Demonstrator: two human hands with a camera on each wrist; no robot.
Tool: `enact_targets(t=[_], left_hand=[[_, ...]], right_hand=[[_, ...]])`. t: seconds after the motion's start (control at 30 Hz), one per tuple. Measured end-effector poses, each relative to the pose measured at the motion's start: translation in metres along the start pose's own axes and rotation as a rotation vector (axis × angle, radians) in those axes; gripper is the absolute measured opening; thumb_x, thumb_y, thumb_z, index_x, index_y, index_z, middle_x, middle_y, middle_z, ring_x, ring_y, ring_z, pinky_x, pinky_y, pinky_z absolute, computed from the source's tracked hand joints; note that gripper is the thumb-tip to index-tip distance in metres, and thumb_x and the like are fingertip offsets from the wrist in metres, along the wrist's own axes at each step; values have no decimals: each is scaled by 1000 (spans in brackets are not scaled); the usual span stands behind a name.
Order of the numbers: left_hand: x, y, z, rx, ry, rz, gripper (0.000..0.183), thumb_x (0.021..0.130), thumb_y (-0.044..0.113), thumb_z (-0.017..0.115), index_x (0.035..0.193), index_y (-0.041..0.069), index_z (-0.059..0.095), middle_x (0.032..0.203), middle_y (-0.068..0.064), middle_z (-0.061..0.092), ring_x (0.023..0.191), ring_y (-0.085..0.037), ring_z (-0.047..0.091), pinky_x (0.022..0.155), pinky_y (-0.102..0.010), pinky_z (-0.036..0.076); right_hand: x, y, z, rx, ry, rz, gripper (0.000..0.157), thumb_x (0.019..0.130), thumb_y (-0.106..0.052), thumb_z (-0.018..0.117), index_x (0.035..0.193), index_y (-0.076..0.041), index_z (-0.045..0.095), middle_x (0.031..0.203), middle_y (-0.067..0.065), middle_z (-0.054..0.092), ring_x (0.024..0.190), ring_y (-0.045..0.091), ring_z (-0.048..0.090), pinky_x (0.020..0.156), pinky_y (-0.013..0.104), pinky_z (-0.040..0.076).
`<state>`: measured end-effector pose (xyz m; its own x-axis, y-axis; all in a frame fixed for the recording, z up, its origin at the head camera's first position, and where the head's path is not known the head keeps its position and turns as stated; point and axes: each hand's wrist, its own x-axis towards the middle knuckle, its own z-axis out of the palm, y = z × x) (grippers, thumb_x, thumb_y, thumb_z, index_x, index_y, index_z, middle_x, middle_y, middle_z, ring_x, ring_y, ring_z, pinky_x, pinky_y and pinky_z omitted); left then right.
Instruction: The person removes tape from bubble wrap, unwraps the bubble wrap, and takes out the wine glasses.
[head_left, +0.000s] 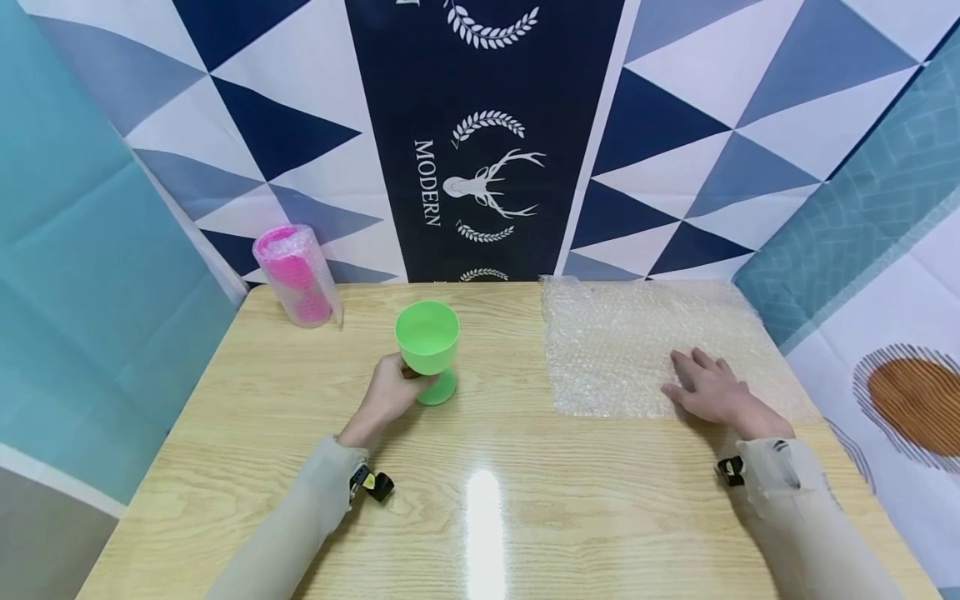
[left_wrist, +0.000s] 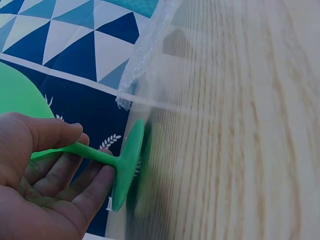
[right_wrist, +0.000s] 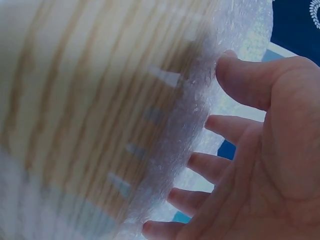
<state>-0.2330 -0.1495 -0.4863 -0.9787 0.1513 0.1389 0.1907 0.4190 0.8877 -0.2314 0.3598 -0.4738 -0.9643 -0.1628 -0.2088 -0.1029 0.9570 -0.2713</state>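
The backdrop (head_left: 495, 92) stands along the 12 o'clock side, patterned with blue, grey and white triangles around a dark panel bearing a white deer head and the word MODERN. Below it spreads the pale wood table (head_left: 600, 500), a bright reflection streaking it near 6 o'clock. Taking the table's middle as the dial's centre, the clear bubble wrap (head_left: 615, 358) lies spread out at 2 o'clock, up against the backdrop. A light right sleeve (head_left: 810, 500) comes in between 3 and 4 o'clock, a matching left sleeve (head_left: 285, 525) at 8. The pink roll (head_left: 298, 275), in a clear bubbly covering, stands at 10 o'clock near the far corner. The right hand (head_left: 708, 393) is over the wrap's 4 o'clock corner, fingers and thumb spread, tips at its surface; how firmly they press, I cannot tell. The left hand (head_left: 392, 389) pinches the stem of the green goblet (head_left: 428, 337) between thumb and fingers. The goblet is at 11 o'clock, mouth up; whether its foot touches the table, I cannot tell. Smallest are the black wrist devices (head_left: 371, 482), one at each cuff.
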Motion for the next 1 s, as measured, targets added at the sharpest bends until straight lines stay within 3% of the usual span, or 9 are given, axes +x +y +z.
enact_targets(t=[0.33,1.0], left_hand=[[0,-3,1,-5,15,-28,30,86,3,79,115,4,71,120,-16,74,117,-33,68,106,-49,55],[22,-5,1,45,25,36,23,89,6,77,110,2,71,113,-16,75,112,-33,70,101,-48,57]], right_hand=[[-2,2,6,11,-17,2,76,106,-48,47,157,4,23,157,46,11,137,78,8,99,94,16],[0,5,6,9,15,-4,77,106,-49,47,157,4,24,157,46,12,137,78,8,98,95,15]])
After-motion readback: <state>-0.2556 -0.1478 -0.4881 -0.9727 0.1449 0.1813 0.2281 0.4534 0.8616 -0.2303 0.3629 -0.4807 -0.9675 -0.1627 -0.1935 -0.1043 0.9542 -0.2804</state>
